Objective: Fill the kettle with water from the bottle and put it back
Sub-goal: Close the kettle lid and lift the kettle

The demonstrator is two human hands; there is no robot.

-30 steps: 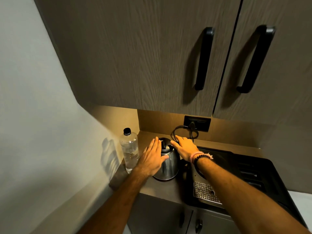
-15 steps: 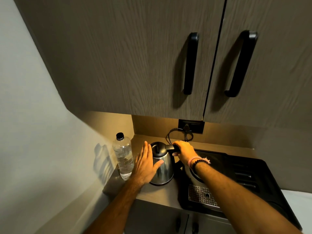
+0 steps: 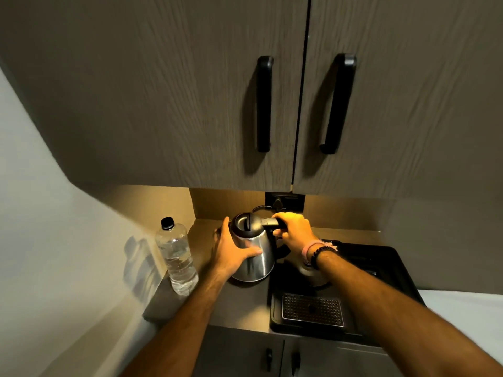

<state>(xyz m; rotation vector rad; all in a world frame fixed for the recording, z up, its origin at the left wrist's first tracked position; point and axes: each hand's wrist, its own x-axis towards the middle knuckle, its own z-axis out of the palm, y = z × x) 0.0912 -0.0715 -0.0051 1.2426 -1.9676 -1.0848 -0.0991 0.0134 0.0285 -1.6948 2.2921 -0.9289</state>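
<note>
A steel kettle with a black lid and black handle stands on the counter in the corner under the cupboards. My right hand is closed around the handle at the kettle's right. My left hand is pressed against the kettle's left side, with the thumb across its front. A clear plastic bottle with a black cap stands upright to the left of the kettle, partly filled with water and apart from both hands.
A black coffee machine tray with a metal grille sits right of the kettle. A wall socket with a black cord is behind it. Low cupboard doors hang overhead. The wall closes the left side.
My right hand went from the lid area onto the handle and closed on it. My left hand wrapped onto the kettle's side. The view shifted slightly.
</note>
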